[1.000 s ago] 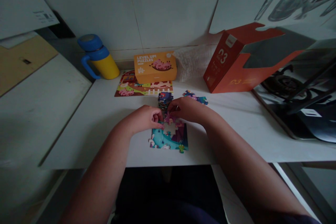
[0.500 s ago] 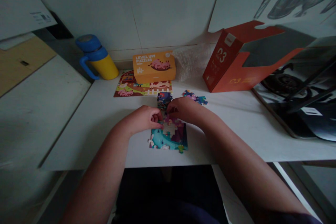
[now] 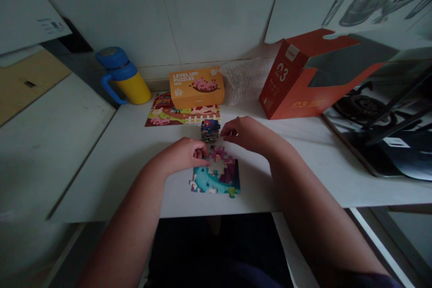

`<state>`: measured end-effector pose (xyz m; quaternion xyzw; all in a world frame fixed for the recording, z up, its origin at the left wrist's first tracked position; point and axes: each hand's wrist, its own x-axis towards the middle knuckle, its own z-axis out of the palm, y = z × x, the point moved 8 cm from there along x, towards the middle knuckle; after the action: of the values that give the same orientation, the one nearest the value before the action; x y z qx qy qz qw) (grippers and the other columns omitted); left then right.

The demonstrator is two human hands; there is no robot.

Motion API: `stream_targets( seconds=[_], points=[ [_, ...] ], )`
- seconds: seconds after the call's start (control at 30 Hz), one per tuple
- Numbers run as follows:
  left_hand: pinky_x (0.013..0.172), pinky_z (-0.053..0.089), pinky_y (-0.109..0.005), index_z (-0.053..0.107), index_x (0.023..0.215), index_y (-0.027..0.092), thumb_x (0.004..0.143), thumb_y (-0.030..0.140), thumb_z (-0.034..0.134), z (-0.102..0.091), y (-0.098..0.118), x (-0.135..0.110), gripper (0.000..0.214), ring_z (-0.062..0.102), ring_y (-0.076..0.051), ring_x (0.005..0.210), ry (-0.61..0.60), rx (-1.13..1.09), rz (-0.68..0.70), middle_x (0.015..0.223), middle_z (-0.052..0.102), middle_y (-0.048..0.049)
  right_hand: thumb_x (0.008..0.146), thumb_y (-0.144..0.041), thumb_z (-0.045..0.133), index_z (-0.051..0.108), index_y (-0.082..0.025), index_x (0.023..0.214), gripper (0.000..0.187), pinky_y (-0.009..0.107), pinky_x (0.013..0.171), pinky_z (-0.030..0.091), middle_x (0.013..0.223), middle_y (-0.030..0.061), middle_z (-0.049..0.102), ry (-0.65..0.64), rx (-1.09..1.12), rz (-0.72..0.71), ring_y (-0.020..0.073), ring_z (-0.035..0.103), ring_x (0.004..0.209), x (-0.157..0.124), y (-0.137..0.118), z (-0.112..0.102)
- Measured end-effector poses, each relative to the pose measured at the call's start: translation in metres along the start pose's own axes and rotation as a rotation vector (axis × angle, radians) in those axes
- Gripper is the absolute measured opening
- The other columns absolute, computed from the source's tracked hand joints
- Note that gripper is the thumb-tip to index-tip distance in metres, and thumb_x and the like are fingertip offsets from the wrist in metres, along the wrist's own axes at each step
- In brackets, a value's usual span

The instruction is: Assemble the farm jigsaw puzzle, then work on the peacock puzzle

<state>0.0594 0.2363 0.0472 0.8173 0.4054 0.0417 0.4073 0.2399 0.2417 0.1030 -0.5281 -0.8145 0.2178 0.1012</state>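
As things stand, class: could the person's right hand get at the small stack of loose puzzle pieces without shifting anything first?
Probably yes. The right hand hovers just beside the stack of loose pieces, fingertips pointing toward it, with only bare table between them. The left hand rests lower, on the part-built puzzle, out of the way.

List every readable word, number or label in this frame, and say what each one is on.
"LEVEL UP! PUZZLES": lid of the orange puzzle box.
"3", with a partial digit before it: end of the red carton.
Faint print on the carton's long side: unreadable.
Paper label upper left: too small.
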Motion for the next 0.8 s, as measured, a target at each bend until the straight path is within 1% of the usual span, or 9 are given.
stream_targets(
  seconds=[0.07,0.13,0.17,0.23,0.3,0.4,0.47,0.6,0.8],
  points=[
    [0.060,0.041,-0.025,0.073,0.089,0.020,0.083,0.046,0.083,-0.001,0.005,0.000,0.029,0.060,-0.014,0.066,0.026,0.018,0.016,0.074,0.068,0.0019,0.098,-0.024,0.065,0.083,-0.020,0.111,0.023,0.029,0.074,0.047,0.099,0.0088,0.083,0.136,-0.071,0.170,0.0214,0.073,0.084,-0.009,0.026,-0.027],
    [0.059,0.039,-0.025,0.071,0.088,0.020,0.084,0.046,0.084,-0.002,0.009,0.001,0.030,0.058,-0.014,0.065,0.054,0.033,0.026,0.073,0.066,0.0028,0.099,-0.023,0.060,0.083,-0.019,0.112,0.026,0.032,0.073,0.046,0.100,0.0116,0.083,0.264,-0.209,0.352,0.0244,0.074,0.087,-0.022,0.052,-0.051],
    [0.058,0.038,-0.024,0.070,0.090,0.020,0.083,0.046,0.085,-0.001,0.011,0.001,0.031,0.057,-0.013,0.064,0.066,0.037,0.028,0.072,0.064,0.0037,0.099,-0.023,0.059,0.082,-0.018,0.112,0.027,0.032,0.074,0.046,0.102,0.0129,0.082,0.297,-0.268,0.429,0.0260,0.075,0.090,-0.028,0.063,-0.058],
    [0.058,0.036,-0.025,0.068,0.096,0.020,0.082,0.045,0.087,0.000,0.013,0.002,0.034,0.055,-0.012,0.061,0.082,0.045,0.031,0.070,0.062,0.0057,0.099,-0.024,0.060,0.082,-0.018,0.115,0.028,0.034,0.076,0.048,0.105,0.0146,0.082,0.287,-0.337,0.521,0.0283,0.075,0.095,-0.033,0.080,-0.060],
    [0.058,0.035,-0.025,0.066,0.105,0.021,0.081,0.045,0.089,0.001,0.015,0.002,0.040,0.054,-0.012,0.061,0.091,0.060,0.040,0.070,0.061,0.0071,0.099,-0.032,0.064,0.081,-0.018,0.119,0.030,0.035,0.079,0.050,0.109,0.0156,0.082,0.217,-0.352,0.521,0.0298,0.076,0.098,-0.032,0.088,-0.051],
    [0.059,0.035,-0.025,0.065,0.116,0.022,0.083,0.044,0.088,0.003,0.018,0.001,0.046,0.055,-0.013,0.062,0.093,0.077,0.058,0.073,0.060,0.0072,0.099,-0.052,0.066,0.079,-0.015,0.123,0.046,0.038,0.084,0.054,0.115,0.0197,0.080,0.124,-0.361,0.463,0.0334,0.075,0.105,-0.024,0.087,-0.033],
    [0.060,0.035,-0.026,0.065,0.122,0.022,0.084,0.042,0.087,0.002,0.019,0.001,0.048,0.055,-0.013,0.062,0.093,0.091,0.060,0.074,0.060,0.0067,0.096,-0.059,0.067,0.078,-0.012,0.124,0.055,0.039,0.086,0.054,0.117,0.0231,0.079,0.077,-0.378,0.463,0.0355,0.074,0.108,-0.020,0.085,-0.024],
    [0.062,0.035,-0.026,0.066,0.130,0.021,0.087,0.040,0.085,0.003,0.022,0.001,0.051,0.056,-0.013,0.063,0.085,0.108,0.054,0.074,0.060,0.0062,0.092,-0.054,0.071,0.078,-0.010,0.121,0.053,0.040,0.087,0.055,0.119,0.0255,0.077,0.016,-0.392,0.457,0.0360,0.074,0.108,-0.015,0.079,-0.015],
    [0.061,0.034,-0.026,0.069,0.129,0.019,0.089,0.041,0.082,0.005,0.022,0.001,0.048,0.056,-0.013,0.063,0.073,0.160,0.055,0.074,0.060,0.0052,0.093,-0.043,0.071,0.078,-0.010,0.118,0.042,0.039,0.087,0.054,0.118,0.0257,0.077,0.015,-0.379,0.398,0.0351,0.074,0.107,-0.010,0.075,-0.011]
  ],
)
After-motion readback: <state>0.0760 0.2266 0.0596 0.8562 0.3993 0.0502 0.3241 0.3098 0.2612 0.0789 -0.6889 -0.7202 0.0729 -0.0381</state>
